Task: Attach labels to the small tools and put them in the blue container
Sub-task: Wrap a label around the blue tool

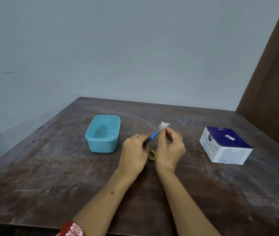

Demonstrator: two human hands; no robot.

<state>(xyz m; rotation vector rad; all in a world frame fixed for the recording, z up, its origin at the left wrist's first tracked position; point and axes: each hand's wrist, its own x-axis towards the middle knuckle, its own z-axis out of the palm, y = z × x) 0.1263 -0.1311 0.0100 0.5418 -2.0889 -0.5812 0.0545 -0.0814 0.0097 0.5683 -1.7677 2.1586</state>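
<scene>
A: Head view, entry. We see the left hand point(134, 151) gripping the lower end of a small blue tool point(153, 136), and the right hand point(169, 147) pinching a white label point(165, 124) against the tool's upper tip. Neither hand is spread; both are curled on the work.

B: Position relative to the blue container point(103, 134)?

A: Tool and hands are held just right of the container, above the table point(50, 167). A yellow ring-shaped item point(152, 156) shows between the wrists, right of the container and nearer us; we cannot tell whether it rests on the table or hangs from the left hand. A purple-and-white box point(225, 145) stands well right of the container. Something small and pale lies inside the container; too small to identify.

B: Notes for the step?

A: We judge the label is being fixed on. We should keep the left hand steady, press the label fully round the tip so no corner lifts, then carry the tool left and lower it into the container.
</scene>
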